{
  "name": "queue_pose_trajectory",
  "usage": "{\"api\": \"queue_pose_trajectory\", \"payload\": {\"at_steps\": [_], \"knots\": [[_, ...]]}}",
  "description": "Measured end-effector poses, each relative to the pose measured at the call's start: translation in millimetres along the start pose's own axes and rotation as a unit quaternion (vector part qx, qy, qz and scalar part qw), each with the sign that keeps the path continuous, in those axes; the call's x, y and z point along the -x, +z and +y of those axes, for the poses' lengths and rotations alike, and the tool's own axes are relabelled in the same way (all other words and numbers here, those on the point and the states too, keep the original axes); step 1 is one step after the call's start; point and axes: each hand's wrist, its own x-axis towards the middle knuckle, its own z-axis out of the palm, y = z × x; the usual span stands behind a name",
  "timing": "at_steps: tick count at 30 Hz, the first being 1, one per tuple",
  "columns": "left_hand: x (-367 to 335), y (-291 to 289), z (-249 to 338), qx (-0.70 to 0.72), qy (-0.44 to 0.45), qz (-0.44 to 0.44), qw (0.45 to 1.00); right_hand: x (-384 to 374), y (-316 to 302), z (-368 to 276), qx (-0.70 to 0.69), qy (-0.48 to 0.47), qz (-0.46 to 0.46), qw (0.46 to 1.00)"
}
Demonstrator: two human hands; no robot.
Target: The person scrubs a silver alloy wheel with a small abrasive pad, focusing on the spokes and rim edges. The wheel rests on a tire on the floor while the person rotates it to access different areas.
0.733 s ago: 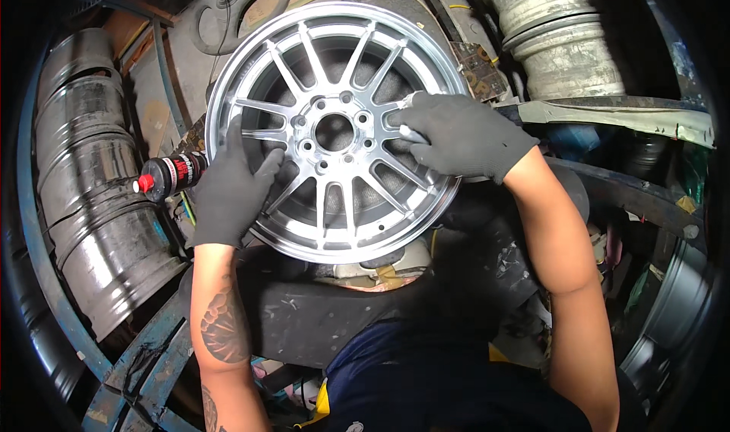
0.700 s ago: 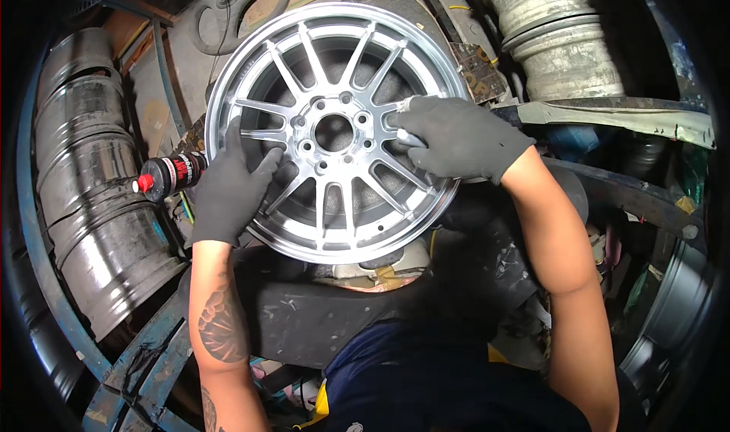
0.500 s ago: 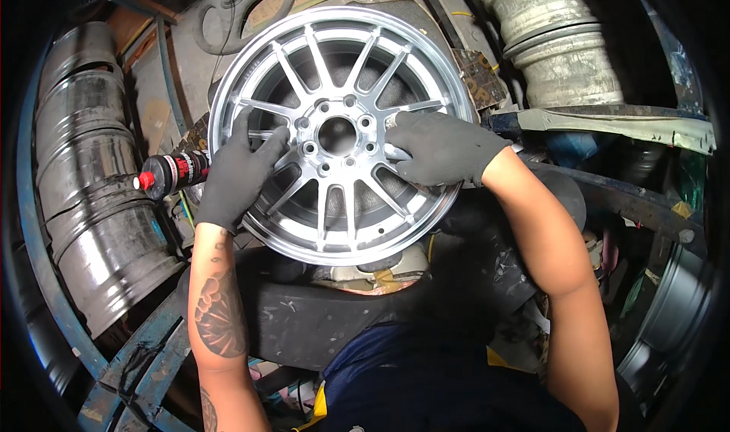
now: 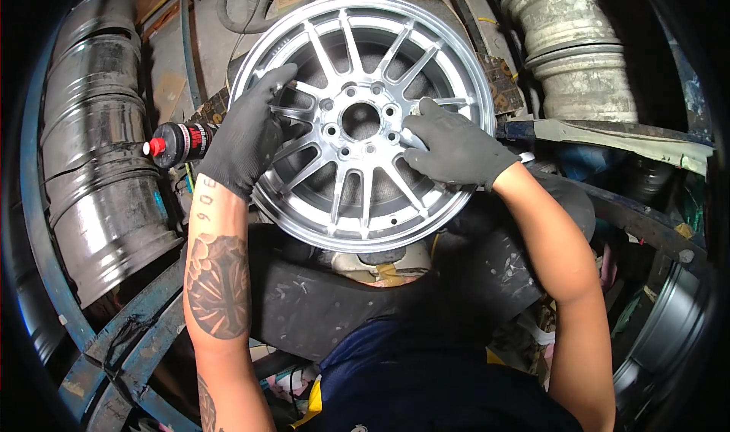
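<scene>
A silver multi-spoke alloy wheel (image 4: 363, 238) lies face up before me, its round centre bore and ring of bolt holes showing. My left hand (image 4: 247, 128), in a dark grey knit glove, grips its left side, with the fingers bent over the spokes and rim. On the hub's right side rests my right hand (image 4: 460, 144), gloved alike. Its fingers are closed on a small pale folded piece (image 4: 411, 138), pressed to the spoke roots; I cannot make out whether this is cloth or abrasive paper. Just left of my left hand lies a dark bottle (image 4: 179, 144) with a red-and-white cap.
Stacked shiny wheel barrels (image 4: 106, 181) line the left side, and dull pale ones (image 4: 574, 48) stand at the far right. Blue metal framing (image 4: 129, 348) runs at lower left. A black padded surface (image 4: 319, 310) sits between me and the wheel. More silver rims (image 4: 669, 318) are at lower right.
The view has shifted, so the wheel appears farther right and higher. My left hand's fingers have moved up toward the rim. My right hand stays by the hub with the pale piece.
</scene>
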Motion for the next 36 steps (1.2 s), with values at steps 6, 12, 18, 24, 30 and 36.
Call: {"api": "queue_pose_trajectory", "payload": {"at_steps": [6,12,18,24,30,36], "knots": [[-4.6,0.2,7.4,0.038,0.011,0.001,0.999,-2.4,4.0,0.0,0.002,-0.015,0.041,0.999],[4.6,5.0,8.6,0.033,0.048,0.014,0.998,-4.6,8.1,-0.3,0.002,0.001,0.046,0.999],[-11.2,-33.0,-23.1,-0.123,0.221,0.013,0.967,-12.5,27.2,9.4,-0.059,-0.037,0.130,0.989],[-12.5,13.2,2.0,0.049,0.108,0.079,0.990,-5.8,35.4,-17.0,-0.104,0.055,0.138,0.983],[-36.1,18.4,8.9,-0.004,0.089,0.022,0.996,16.5,47.9,-42.9,-0.170,0.072,0.064,0.981],[-47.3,3.6,-3.1,-0.070,0.190,-0.029,0.979,20.5,26.1,-35.8,0.000,-0.078,-0.023,0.997]]}}
